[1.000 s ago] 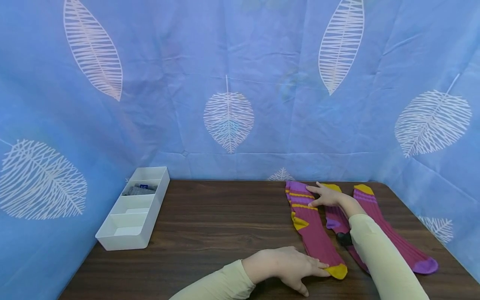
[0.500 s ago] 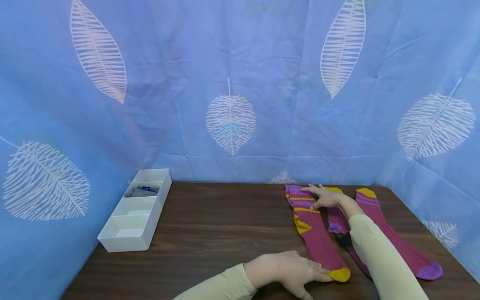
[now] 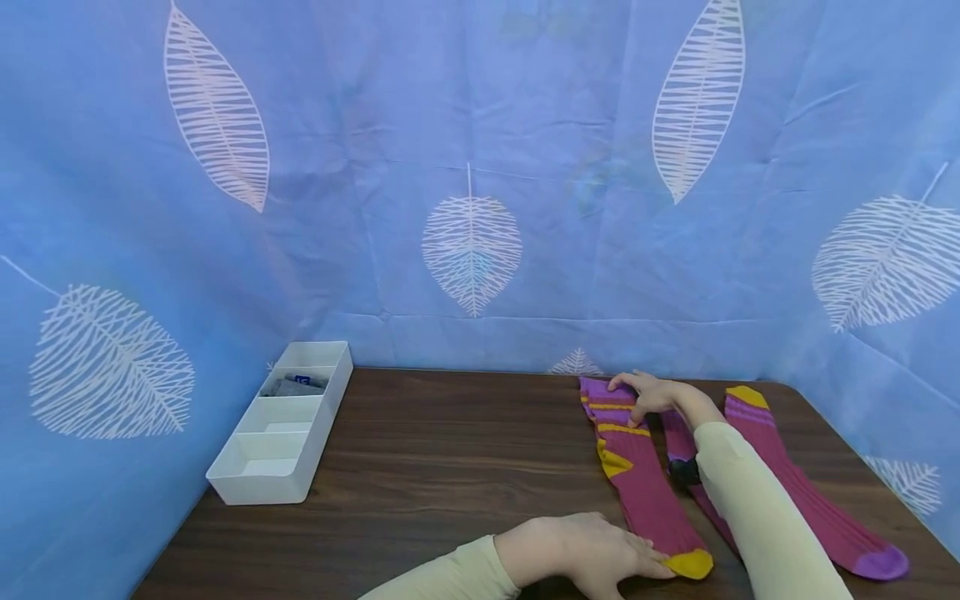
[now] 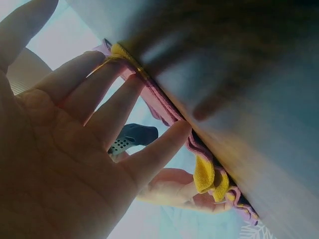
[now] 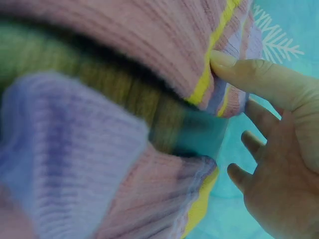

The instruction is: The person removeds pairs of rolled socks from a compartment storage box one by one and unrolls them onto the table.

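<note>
Fingers of left hand [image 3: 588, 550] are spread, touching yellow-toed maroon knit socks [image 3: 652, 492] flat on brown wood table [image 3: 450, 450]; right hand [image 3: 651, 396] contacts purple-striped cuff [image 3: 597, 389], pinch unclear from here. White plastic box [image 3: 255, 492] holds grey fabric bundle [image 3: 296, 388]; socks remain outside, unfolded.

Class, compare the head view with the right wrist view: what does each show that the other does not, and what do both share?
Only the head view: the left hand at the yellow toe, and the white tray with grey items in one compartment.

Only the right wrist view: the palm side of the right hand.

Both: the right hand at the striped end of a sock, and the blue leaf-print cloth.
</note>
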`<state>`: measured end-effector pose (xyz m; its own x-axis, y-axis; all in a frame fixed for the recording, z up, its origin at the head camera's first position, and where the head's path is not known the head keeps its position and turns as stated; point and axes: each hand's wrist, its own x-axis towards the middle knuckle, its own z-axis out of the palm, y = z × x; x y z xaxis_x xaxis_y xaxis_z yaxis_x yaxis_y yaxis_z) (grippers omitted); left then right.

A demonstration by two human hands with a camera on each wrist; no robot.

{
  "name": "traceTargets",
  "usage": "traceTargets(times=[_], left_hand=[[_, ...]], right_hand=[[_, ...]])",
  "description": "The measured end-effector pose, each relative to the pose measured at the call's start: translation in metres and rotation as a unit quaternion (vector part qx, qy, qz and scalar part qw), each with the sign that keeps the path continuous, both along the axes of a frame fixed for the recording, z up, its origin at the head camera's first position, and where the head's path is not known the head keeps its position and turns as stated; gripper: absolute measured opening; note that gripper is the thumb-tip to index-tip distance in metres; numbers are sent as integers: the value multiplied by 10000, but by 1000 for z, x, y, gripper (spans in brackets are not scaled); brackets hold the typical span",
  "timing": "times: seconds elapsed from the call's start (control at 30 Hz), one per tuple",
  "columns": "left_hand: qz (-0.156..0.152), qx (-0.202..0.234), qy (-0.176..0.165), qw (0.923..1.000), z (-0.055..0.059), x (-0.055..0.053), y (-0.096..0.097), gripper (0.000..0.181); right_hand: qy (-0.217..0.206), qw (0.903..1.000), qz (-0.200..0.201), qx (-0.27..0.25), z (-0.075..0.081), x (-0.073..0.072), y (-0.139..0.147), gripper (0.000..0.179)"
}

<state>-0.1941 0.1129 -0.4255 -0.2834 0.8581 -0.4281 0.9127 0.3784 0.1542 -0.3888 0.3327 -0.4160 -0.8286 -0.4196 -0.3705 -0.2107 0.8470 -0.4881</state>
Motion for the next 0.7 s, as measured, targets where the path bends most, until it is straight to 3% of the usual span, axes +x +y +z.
traceTargets(times=[0.13, 0.27, 0.5, 0.7], left_hand=[[18, -22, 155, 9999, -1, 3, 0, 68], [-31, -25, 368, 9993, 0, 6, 0, 69], [-128, -6, 653, 9978, 1, 8, -1, 71], [-204, 106, 826, 9963, 3, 11, -4, 72]], right_hand=[[718, 9969, 261, 197, -1, 5, 1, 68], [1429, 9867, 433, 648, -2, 12, 1, 69], [2260, 9615, 601, 1446, -2, 24, -2, 69], [2792, 9449, 663, 1575, -3, 32, 1, 68]])
